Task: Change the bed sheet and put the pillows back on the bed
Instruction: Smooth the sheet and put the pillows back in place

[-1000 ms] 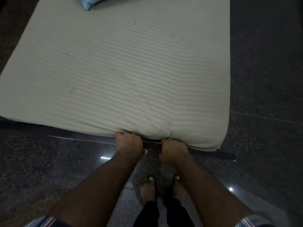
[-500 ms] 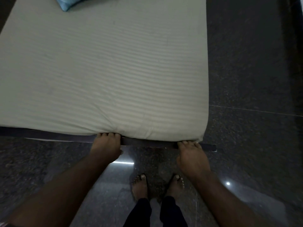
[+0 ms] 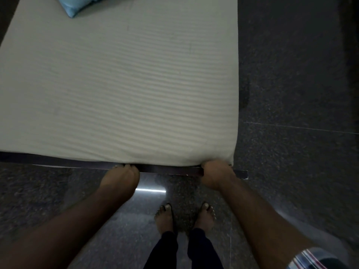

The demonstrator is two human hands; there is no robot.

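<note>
Across the mattress, smooth striped sheet point(image 3: 120, 90)

Dark speckled stone floor point(image 3: 291, 74) all round, spreading well to the right of the right grip point(image 3: 215, 175). Thin pale seam point(image 3: 301, 128) across it, up and to the right of that grip. Bright streak of reflected light point(image 3: 150, 190) between the left grip point(image 3: 120, 177) and the right, slightly nearer. Two bare feet point(image 3: 164, 218) side by side, nearer than both grips, under dark trouser legs point(image 3: 165, 249). Striped sleeve point(image 3: 308, 259) low at the right edge.
</note>
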